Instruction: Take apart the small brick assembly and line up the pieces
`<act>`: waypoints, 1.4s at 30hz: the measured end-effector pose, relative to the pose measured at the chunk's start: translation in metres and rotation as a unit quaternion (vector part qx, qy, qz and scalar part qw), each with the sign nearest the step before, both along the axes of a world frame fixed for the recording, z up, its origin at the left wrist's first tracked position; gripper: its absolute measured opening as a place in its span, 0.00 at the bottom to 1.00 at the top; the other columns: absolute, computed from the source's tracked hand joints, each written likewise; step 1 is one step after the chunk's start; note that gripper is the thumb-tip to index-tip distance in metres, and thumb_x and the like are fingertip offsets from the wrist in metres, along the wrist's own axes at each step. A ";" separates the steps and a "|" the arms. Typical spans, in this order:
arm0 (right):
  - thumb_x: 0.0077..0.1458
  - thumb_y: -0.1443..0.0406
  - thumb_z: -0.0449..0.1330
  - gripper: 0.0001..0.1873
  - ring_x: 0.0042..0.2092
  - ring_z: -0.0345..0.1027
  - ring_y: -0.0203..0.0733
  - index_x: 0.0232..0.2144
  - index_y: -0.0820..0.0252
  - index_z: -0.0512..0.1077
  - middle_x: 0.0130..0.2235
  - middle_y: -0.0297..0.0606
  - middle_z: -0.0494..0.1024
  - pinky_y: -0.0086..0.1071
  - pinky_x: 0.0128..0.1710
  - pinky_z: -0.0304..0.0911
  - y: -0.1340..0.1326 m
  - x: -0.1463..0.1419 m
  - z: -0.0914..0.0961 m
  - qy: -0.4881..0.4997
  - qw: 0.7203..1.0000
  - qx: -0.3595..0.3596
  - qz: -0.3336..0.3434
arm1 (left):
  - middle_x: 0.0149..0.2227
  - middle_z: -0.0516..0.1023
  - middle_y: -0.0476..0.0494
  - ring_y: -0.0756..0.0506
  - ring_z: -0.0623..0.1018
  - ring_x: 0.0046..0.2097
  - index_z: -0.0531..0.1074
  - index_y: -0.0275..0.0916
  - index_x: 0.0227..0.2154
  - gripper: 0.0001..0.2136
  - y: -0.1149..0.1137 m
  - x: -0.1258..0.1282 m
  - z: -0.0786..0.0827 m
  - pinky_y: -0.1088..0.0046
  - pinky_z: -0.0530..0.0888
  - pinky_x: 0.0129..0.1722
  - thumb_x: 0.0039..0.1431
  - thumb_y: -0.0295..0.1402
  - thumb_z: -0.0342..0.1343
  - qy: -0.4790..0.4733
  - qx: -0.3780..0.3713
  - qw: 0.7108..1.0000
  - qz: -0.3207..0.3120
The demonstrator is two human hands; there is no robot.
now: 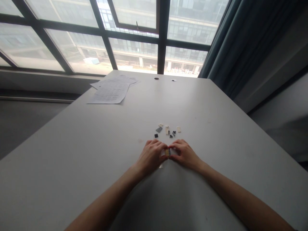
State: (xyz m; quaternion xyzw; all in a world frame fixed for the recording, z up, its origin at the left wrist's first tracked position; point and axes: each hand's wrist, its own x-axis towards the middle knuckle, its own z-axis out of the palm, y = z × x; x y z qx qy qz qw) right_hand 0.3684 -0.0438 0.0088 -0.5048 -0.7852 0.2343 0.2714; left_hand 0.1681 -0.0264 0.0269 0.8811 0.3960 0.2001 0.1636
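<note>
My left hand [151, 155] and my right hand [184, 154] meet at the middle of a white table [72, 154]. Their fingertips pinch a small tan building-brick piece [167, 152] between them. Both hands are curled closed around it. Just beyond the fingers lies a loose scatter of several tiny bricks [167, 130], some cream, some dark grey or black. A small pale bit [160, 166] lies on the table under my left hand.
Printed paper sheets [112, 89] lie at the table's far left. Two small round holes [157, 78] sit near the far edge. Behind the table are large windows [134, 48], and a dark curtain [240, 48] hangs at the right.
</note>
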 end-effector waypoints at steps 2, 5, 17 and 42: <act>0.47 0.64 0.67 0.16 0.47 0.64 0.45 0.41 0.54 0.75 0.42 0.38 0.75 0.40 0.50 0.59 0.000 0.000 0.000 0.001 1.000 0.000 0.002 | 0.37 0.78 0.47 0.43 0.73 0.43 0.72 0.41 0.37 0.09 0.000 0.000 0.000 0.63 0.64 0.47 0.52 0.33 0.62 0.002 0.000 1.000 0.000; 0.47 0.64 0.67 0.16 0.46 0.64 0.45 0.41 0.54 0.75 0.42 0.38 0.75 0.40 0.51 0.59 0.000 0.000 0.000 0.001 1.000 0.001 0.004 | 0.37 0.78 0.47 0.42 0.73 0.44 0.72 0.41 0.37 0.08 0.000 0.000 0.001 0.63 0.64 0.47 0.53 0.33 0.61 0.004 0.002 1.000 0.001; 0.49 0.63 0.66 0.18 0.44 0.66 0.44 0.44 0.54 0.72 0.42 0.38 0.74 0.40 0.46 0.63 0.002 0.011 -0.002 0.059 0.997 0.015 -0.041 | 0.43 0.77 0.46 0.42 0.72 0.47 0.72 0.42 0.41 0.13 0.023 -0.022 0.005 0.62 0.66 0.49 0.52 0.37 0.62 -0.026 0.032 0.994 0.103; 0.53 0.67 0.61 0.09 0.43 0.65 0.44 0.39 0.54 0.73 0.42 0.38 0.72 0.37 0.41 0.64 -0.001 0.010 -0.007 0.096 0.987 0.050 -0.115 | 0.42 0.76 0.42 0.39 0.71 0.47 0.75 0.41 0.40 0.17 0.075 -0.005 -0.002 0.61 0.67 0.48 0.53 0.47 0.54 0.062 0.012 0.980 0.186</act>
